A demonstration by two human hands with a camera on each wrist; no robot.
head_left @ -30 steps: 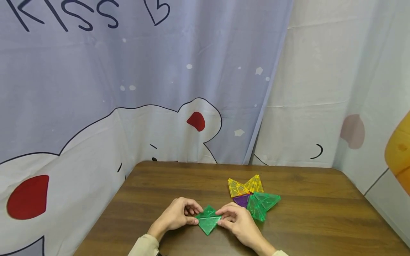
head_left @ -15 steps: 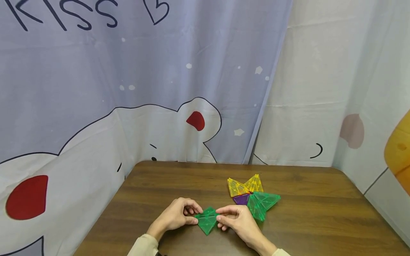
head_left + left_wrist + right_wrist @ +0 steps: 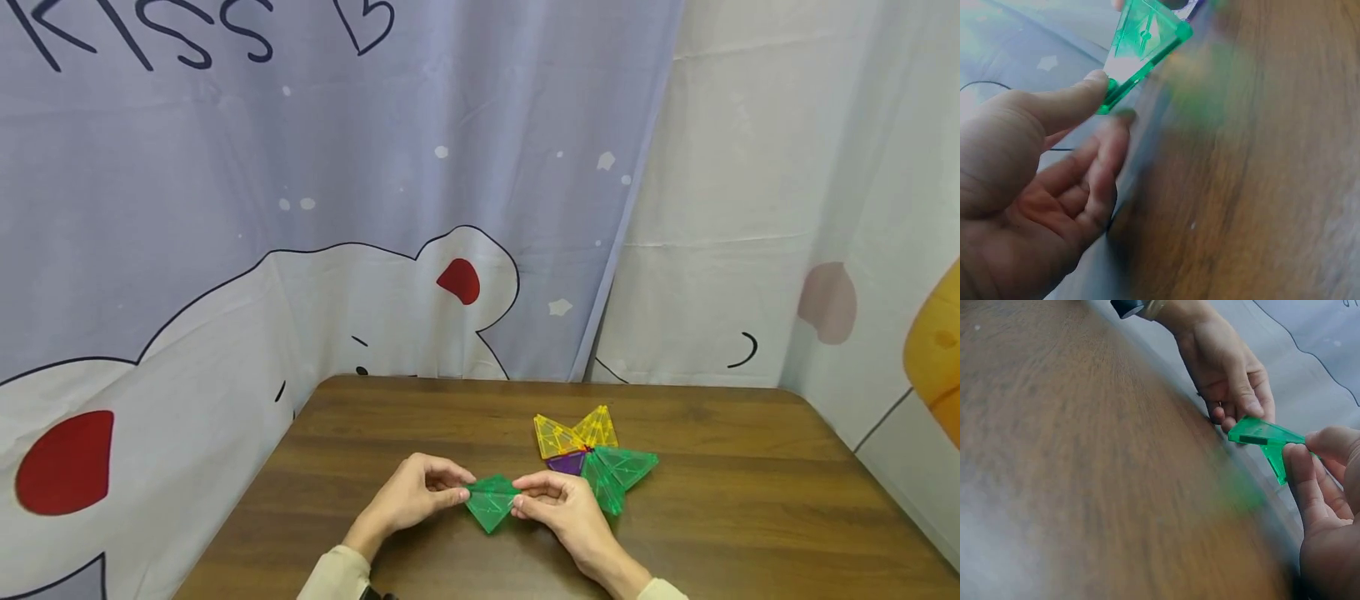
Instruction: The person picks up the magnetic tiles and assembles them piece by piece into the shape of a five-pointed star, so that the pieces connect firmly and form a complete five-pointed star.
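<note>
Two green translucent magnetic tiles [image 3: 491, 507], triangular and meeting along one edge, are held between both hands in the head view. My left hand [image 3: 420, 495] pinches their left corner with the thumb and a finger. At the right corner my right hand [image 3: 566, 510] pinches with thumb and fingertips. In the right wrist view the green tiles [image 3: 1259, 432] stand at an angle to each other, raised off the table. The left wrist view catches only part of the green tiles [image 3: 1147, 37], beside the left thumb.
Just beyond my right hand lies a star-like group of tiles, with yellow tiles [image 3: 597, 428], a purple tile [image 3: 567, 463] and green tiles [image 3: 624, 467]. The wooden table [image 3: 750, 492] ends at a printed curtain [image 3: 420, 317] behind.
Both hands have moved slightly away from me, bringing the green tiles along. The far tile now looks more folded against the near one. My right fingers have shifted on the corner.
</note>
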